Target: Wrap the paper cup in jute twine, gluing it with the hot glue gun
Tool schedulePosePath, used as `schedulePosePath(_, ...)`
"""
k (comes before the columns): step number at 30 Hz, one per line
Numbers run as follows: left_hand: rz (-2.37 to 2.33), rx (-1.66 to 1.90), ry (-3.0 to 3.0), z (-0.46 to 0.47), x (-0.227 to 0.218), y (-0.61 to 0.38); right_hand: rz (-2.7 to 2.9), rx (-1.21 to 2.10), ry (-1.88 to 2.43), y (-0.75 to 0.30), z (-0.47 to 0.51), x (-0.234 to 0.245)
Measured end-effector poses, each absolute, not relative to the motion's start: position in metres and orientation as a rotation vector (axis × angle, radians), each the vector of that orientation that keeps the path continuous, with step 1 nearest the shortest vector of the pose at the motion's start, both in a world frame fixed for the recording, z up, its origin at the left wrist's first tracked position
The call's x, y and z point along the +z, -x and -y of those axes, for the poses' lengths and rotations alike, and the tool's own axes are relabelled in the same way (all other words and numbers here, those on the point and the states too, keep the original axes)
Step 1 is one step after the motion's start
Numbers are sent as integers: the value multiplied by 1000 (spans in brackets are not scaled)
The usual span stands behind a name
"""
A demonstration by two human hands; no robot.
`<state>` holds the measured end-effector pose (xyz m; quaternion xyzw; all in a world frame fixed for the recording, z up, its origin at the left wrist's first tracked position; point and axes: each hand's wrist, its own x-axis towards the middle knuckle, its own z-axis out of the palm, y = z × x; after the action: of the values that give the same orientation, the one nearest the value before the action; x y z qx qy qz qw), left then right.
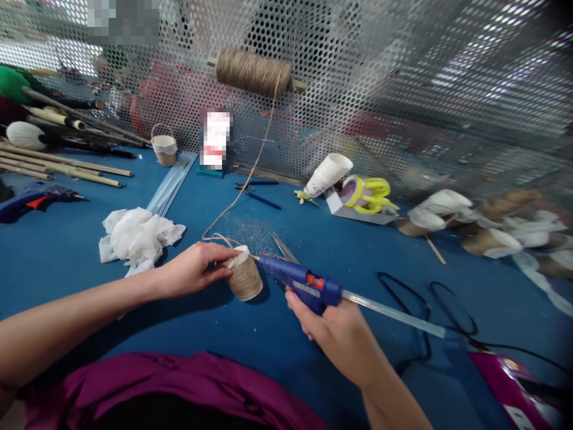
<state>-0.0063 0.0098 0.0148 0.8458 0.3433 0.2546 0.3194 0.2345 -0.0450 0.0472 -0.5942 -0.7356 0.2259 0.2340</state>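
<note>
My left hand grips a small paper cup partly wrapped in jute twine, lying tilted on the blue table. My right hand is closed round the handle of a blue glue gun whose nozzle touches the cup's rim. A clear glue stick juts out the gun's back. Twine runs from the cup up to a jute spool mounted on the perforated metal screen.
Crumpled white lace lies left of my hand. A second blue glue gun and bamboo sticks sit far left. Stacked paper cups, yellow scissors, several wrapped cups and black cables lie to the right.
</note>
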Motion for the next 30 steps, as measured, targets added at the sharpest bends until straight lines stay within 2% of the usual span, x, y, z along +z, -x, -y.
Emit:
schedulePosePath(5, -920, 668, -2232, -10, 13, 6, 2040, 699, 1570, -234, 48, 49)
schedulePosePath(15, -917, 662, -2211, -9, 17, 6, 2210, 450, 1505, -224, 57, 45)
schedulePosePath(30, -860, 634, -2248, -10, 22, 7, 2142, 592, 1537, -235, 52, 52)
